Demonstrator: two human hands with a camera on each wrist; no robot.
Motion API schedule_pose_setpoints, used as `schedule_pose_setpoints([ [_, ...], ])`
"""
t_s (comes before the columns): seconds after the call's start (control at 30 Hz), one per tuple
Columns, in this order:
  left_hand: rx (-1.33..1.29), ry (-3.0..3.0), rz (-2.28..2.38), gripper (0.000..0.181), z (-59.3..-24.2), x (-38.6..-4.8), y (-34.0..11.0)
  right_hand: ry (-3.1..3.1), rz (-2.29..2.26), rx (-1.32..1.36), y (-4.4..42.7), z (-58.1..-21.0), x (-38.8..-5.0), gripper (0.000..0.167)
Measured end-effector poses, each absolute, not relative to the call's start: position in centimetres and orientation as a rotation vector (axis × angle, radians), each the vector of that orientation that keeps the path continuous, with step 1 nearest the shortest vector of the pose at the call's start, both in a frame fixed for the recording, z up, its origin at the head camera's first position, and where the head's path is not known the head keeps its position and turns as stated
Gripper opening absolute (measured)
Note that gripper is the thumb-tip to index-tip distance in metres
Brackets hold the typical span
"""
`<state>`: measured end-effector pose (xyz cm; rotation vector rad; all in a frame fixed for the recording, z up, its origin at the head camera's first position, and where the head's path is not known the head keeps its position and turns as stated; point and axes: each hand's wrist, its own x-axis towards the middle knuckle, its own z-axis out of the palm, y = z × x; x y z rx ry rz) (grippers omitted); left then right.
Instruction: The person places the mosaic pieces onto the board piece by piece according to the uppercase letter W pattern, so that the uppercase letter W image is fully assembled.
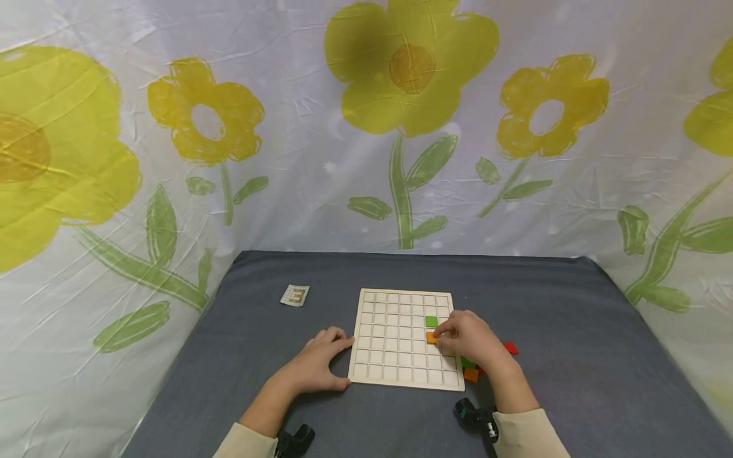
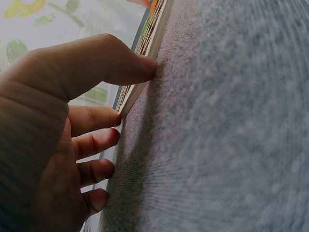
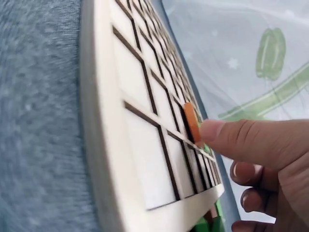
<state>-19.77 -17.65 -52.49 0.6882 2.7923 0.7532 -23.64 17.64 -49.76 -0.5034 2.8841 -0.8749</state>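
Touches, with the thumb and index fingertip of the left hand (image 2: 50,118), the edge of a pale board (image 2: 150,36) lying on the cloth-covered grey table (image 2: 231,116), before a flower-patterned curtain (image 2: 99,17).

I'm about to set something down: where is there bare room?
Free: the grey cloth between the board and flowered backdrop, and right of the red piece. Crowded: the board's right side, with loose pieces and the right hand pinching an orange square, and its left edge, touched by the left hand.
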Motion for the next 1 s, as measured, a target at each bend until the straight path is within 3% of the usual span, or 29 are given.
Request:
schedule_pose_setpoints([
  [0.6, 0.702, 2.797, 0.76, 0.084, -52.6, -19.8, -17.8, 2.952, -0.845, -0.328, 17.3, -50.5, -23.5, 0.01],
  [1.0, 0.718, 2.785, 0.76, 0.085, -52.6, -19.9, -17.8, 2.954, -0.978, -0.439, 20.8, -49.7, -24.2, 0.026],
])
